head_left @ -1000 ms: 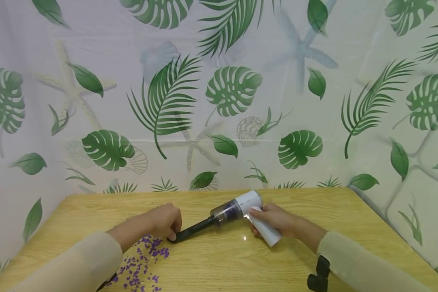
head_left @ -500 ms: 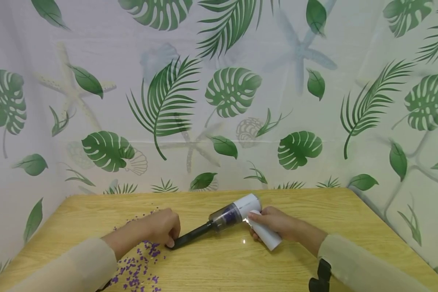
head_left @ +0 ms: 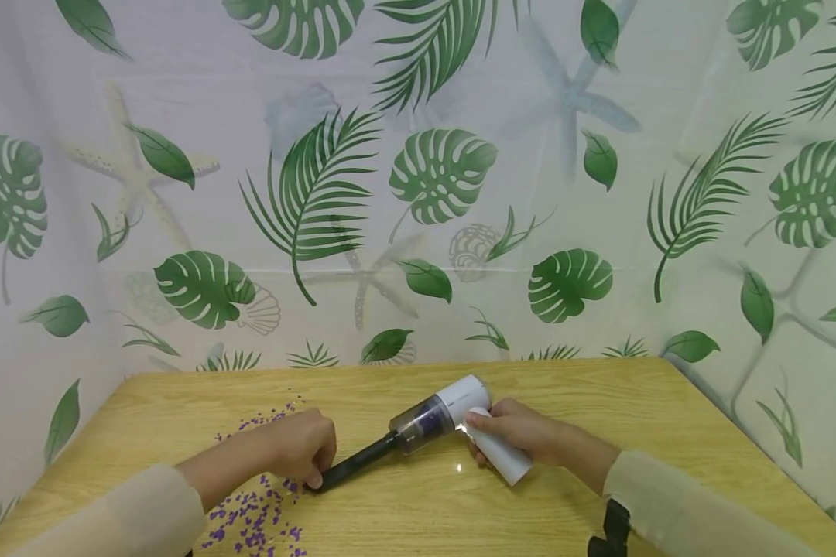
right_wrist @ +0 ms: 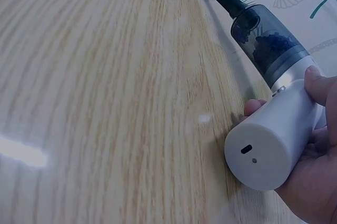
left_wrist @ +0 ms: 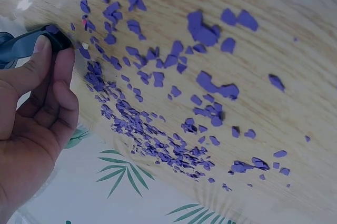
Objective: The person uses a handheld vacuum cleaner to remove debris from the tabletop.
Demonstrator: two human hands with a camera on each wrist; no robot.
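My right hand grips the white handle of a handheld vacuum cleaner. Its clear dust cup shows dark bits inside. At the far end of the long black nozzle, my left hand pinches the tip between thumb and fingers, low over the table. In the left wrist view a purple piece lies at the nozzle mouth. Purple paper-like scraps are scattered beside and beyond the tip, partly hidden under my left forearm in the head view.
The wood-grain table reaches back to a wall covering printed with green leaves and starfish. A black strap mount sits on my right sleeve. More scraps lie toward the table's near left.
Both hands have moved the vacuum cleaner left and toward me, its nozzle tip sliding along the scraps. Several scraps close to the tip are gone from the table.
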